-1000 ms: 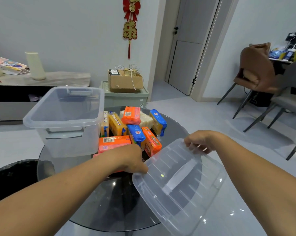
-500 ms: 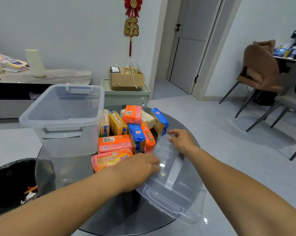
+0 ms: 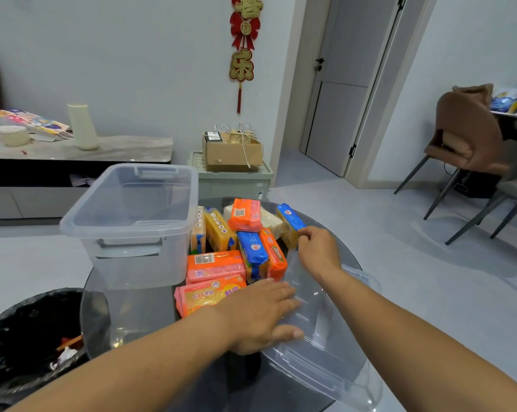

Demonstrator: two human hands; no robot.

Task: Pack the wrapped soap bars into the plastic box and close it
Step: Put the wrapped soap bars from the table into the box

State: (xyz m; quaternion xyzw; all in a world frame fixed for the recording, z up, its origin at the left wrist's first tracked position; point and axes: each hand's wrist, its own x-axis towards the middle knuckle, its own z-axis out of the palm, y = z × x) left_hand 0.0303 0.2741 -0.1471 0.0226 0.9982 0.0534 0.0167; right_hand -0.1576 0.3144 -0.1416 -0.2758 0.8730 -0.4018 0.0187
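Observation:
The clear plastic box (image 3: 138, 263) stands open and empty on the left of the round glass table (image 3: 138, 316). To its right lies a pile of several wrapped soap bars, among them an orange one (image 3: 215, 264). The clear lid (image 3: 334, 346) lies flat on the table's near right side, partly over the edge. My left hand (image 3: 260, 313) rests flat on the lid's left part, fingers spread. My right hand (image 3: 318, 251) pinches the near end of a blue-and-yellow soap bar (image 3: 290, 224) at the pile's right edge.
A black-lined bin (image 3: 28, 337) stands on the floor at the table's left. Behind the table is a green storage crate (image 3: 233, 179) with a cardboard box on it. Chairs (image 3: 471, 129) stand at the far right, and a low sideboard runs along the left wall.
The lid came down from a tilted hold onto the table's right side. My right hand left the lid and went forward to the blue-and-yellow bar. My left hand now lies flat on the lid.

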